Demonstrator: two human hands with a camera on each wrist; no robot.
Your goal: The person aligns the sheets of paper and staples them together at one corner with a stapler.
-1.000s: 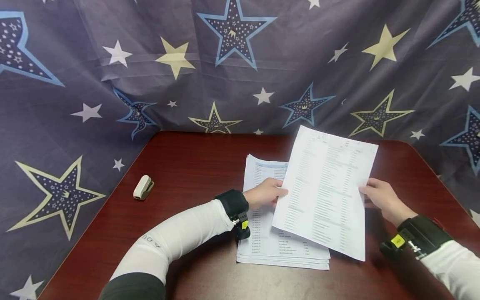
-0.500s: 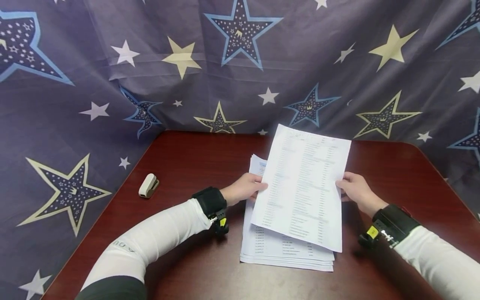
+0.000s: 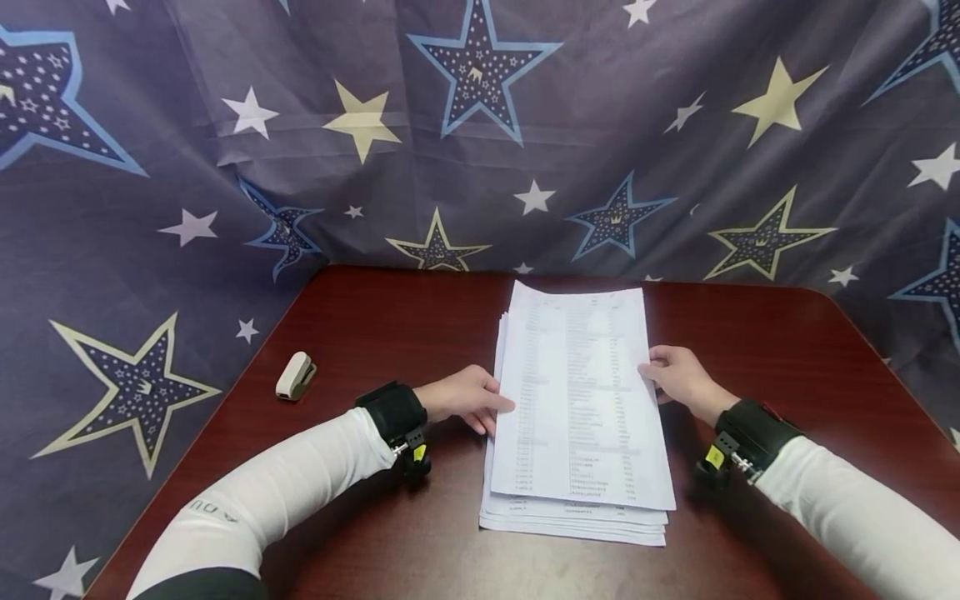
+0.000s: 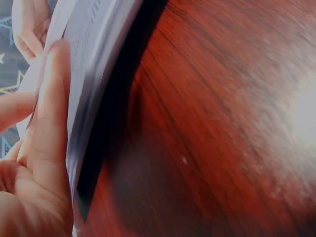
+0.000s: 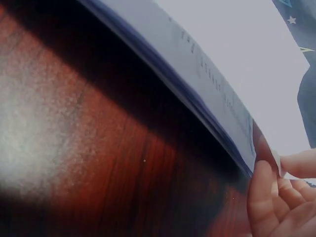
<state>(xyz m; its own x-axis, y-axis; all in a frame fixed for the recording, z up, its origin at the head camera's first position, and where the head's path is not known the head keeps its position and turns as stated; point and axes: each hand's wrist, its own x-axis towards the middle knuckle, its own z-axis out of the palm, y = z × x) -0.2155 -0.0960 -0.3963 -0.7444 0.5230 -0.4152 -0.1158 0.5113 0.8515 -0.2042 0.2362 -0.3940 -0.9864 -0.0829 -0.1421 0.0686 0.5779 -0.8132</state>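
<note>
A printed sheet of paper [image 3: 581, 400] lies close over a stack of paper [image 3: 573, 527], slightly askew to it, its far edge bowed up. My left hand [image 3: 468, 398] pinches the sheet's left edge, thumb on top and fingers beneath. In the left wrist view its fingers [image 4: 52, 108] run along the side of the stack. My right hand [image 3: 681, 377] pinches the sheet's right edge between thumb and fingers. The right wrist view shows that edge between thumb and fingers [image 5: 264, 192], with the stack's layered side [image 5: 197, 103] just below.
A small white stapler-like object [image 3: 296, 375] lies at the left of the dark red wooden table [image 3: 390, 325]. A grey curtain with stars [image 3: 480, 167] hangs right behind the table's far edge and along its left side.
The sheet has moved left and down, from tilted over the stack's right side to nearly lined up over it. Both hands have moved left with it, keeping their pinch.
</note>
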